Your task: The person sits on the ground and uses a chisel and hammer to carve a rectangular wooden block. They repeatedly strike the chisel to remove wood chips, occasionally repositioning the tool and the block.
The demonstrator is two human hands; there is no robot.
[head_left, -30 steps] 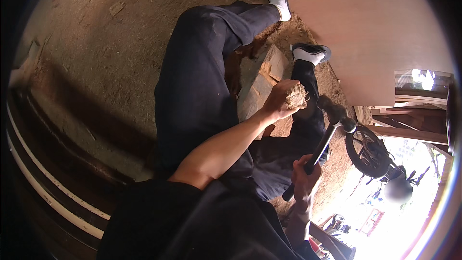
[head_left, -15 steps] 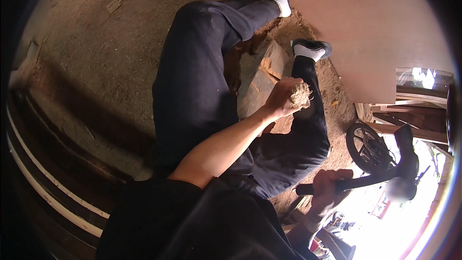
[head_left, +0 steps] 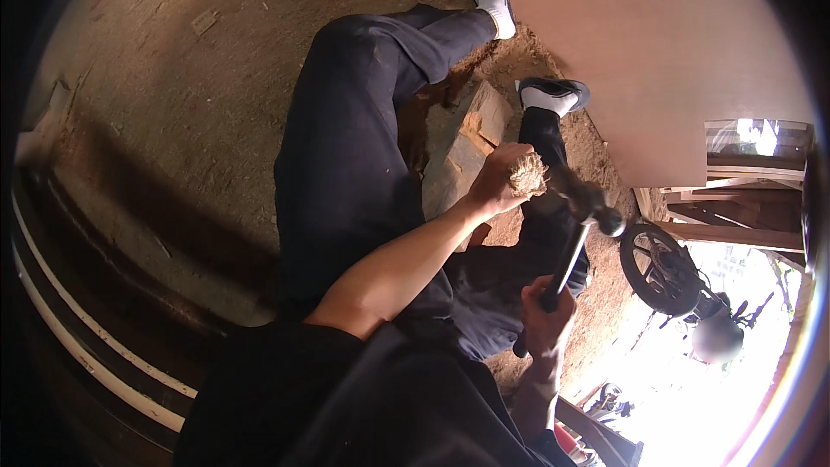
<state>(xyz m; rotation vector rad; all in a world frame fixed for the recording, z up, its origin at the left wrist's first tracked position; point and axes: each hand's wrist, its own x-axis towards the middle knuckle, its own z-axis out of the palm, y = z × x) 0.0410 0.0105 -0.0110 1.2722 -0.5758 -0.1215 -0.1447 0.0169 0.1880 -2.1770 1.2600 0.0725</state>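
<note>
My left hand [head_left: 494, 183] is wrapped round a wooden handle, whose pale, frayed, splintered end [head_left: 528, 176] sticks out above the fist. The rest of that tool is hidden below the hand. Under it, between my legs, lies a timber block [head_left: 454, 171] with a lighter cut patch near its far end. My right hand [head_left: 549, 322] grips the dark handle of a hammer [head_left: 571, 261] close to its lower end. The hammer's dark head, blurred by motion, is just right of the frayed end and apart from it.
A large plywood sheet [head_left: 644, 60] fills the far right. Farther right are a motorcycle [head_left: 657, 270] and stacked boards [head_left: 752, 216]. Dark boards with pale edges [head_left: 99, 355] lie at the left. Sawdust covers the dirt floor [head_left: 207, 112]. Both my feet, in sandals, flank the block's far end.
The hammer has swung leftward from the far right, its head now near the frayed handle end. My right hand has moved left with it. My left hand keeps its hold, almost still.
</note>
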